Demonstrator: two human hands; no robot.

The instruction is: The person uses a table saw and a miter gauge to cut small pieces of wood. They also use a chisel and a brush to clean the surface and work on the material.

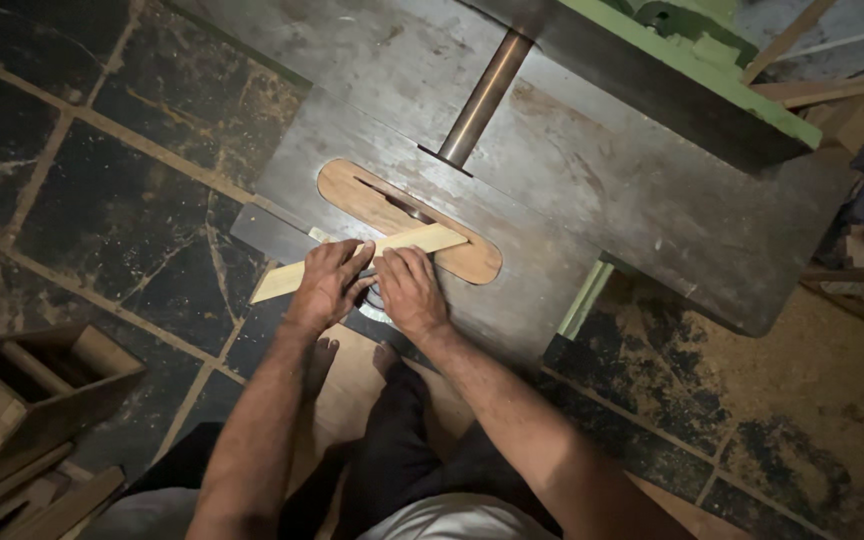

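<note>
A thin wooden strip [362, 262] is pressed flat by the left hand [327, 285] and right hand [410, 290] across the table saw's oval wooden insert [472, 262], mid-feed by appearance; steady pressure clear of the blade [392, 200] seems needed.

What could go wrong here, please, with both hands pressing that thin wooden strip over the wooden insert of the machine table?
1. The left hand and right hand lie bare on the wooden strip, close to the dark slot in the wooden insert; a slip might carry fingers into it.
2. The strip overhangs the metal table edge at its left end, so it could tip or twist.
3. Bare feet stand just below the table edge; anything falling off could hit them.
</note>
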